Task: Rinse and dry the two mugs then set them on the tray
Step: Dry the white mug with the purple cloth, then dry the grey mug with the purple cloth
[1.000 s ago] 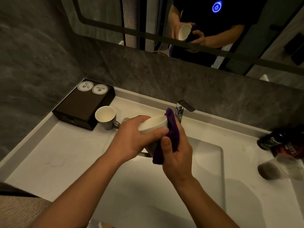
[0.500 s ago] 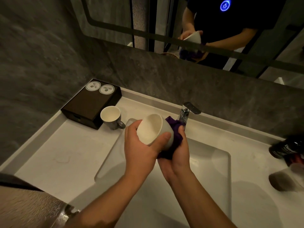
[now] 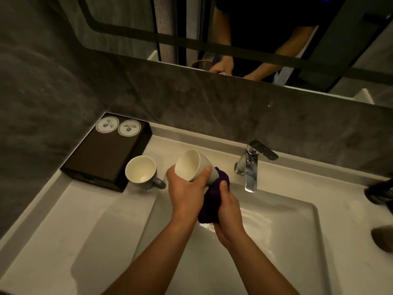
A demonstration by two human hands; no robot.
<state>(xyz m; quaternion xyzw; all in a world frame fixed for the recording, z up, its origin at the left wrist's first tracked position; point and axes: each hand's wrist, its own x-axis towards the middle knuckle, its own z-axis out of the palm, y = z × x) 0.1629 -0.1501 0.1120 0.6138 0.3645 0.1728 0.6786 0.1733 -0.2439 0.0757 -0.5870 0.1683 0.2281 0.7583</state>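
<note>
My left hand (image 3: 184, 189) grips a grey mug (image 3: 192, 165) with a cream inside, tilted so its mouth faces left and toward me, above the sink's left edge. My right hand (image 3: 228, 211) presses a purple cloth (image 3: 212, 201) against the mug's base and lower side. A second grey mug (image 3: 141, 172) stands upright on the counter, handle to the right, touching the front right corner of a dark brown tray (image 3: 104, 154) at the back left.
Two round white coasters (image 3: 118, 126) lie at the tray's far end. A chrome faucet (image 3: 252, 165) stands behind the white sink basin (image 3: 276, 226). Dark bottles (image 3: 380, 192) sit at the right edge. A mirror (image 3: 234, 35) hangs above the stone backsplash.
The mug has tipped further, its mouth turning left and toward me. The cloth slid from the mug's side down to its base. My view has come closer.
</note>
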